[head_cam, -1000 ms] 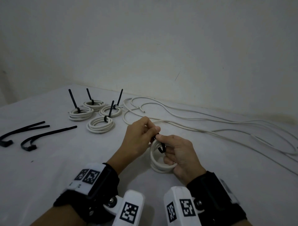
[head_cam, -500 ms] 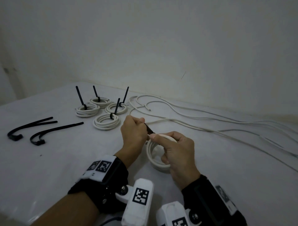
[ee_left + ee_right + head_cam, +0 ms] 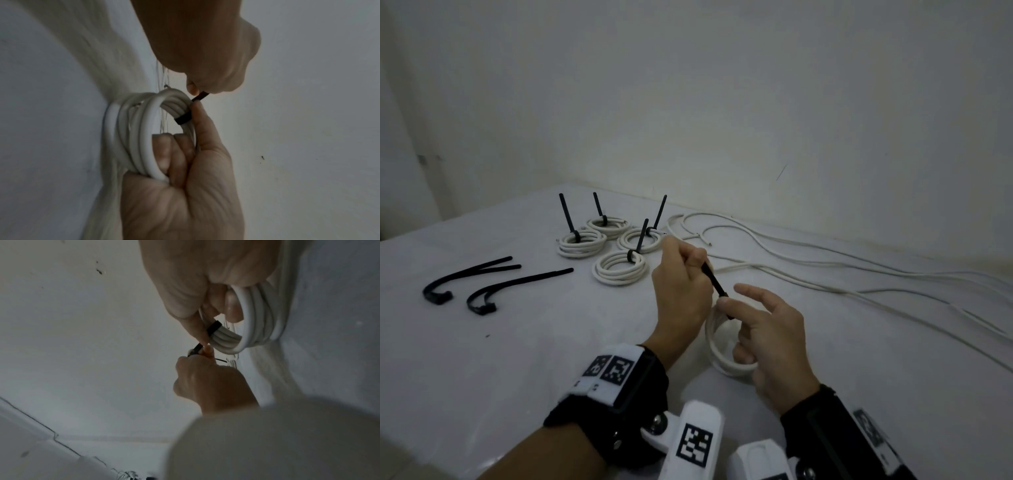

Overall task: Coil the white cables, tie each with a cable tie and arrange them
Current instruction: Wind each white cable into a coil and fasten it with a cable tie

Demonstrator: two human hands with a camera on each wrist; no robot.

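Note:
A small white cable coil (image 3: 722, 356) stands on edge on the white table (image 3: 517, 359). My right hand (image 3: 732, 296) holds it, lower fingers curled through the ring, thumb tip against the black cable tie (image 3: 714, 279) wrapped round the strands. My left hand (image 3: 688, 270) pinches the tie's tail, drawn taut up and to the left. The left wrist view shows the tie band (image 3: 183, 119) snug round the coil (image 3: 144, 129), and the left hand (image 3: 205, 48) gripping the tail. In the right wrist view the right hand (image 3: 205, 280) grips the coil (image 3: 257, 318).
Several tied coils (image 3: 619, 270) sit in a cluster at the back left, their black tails sticking up. Loose black cable ties (image 3: 517, 284) lie at the left. Uncoiled white cables (image 3: 825, 274) trail across the right side. A wall (image 3: 722, 102) runs behind the table.
My left hand has pulled the tie's tail up and leftward, so more black tail shows between the hands. The right index finger has lifted off the coil.

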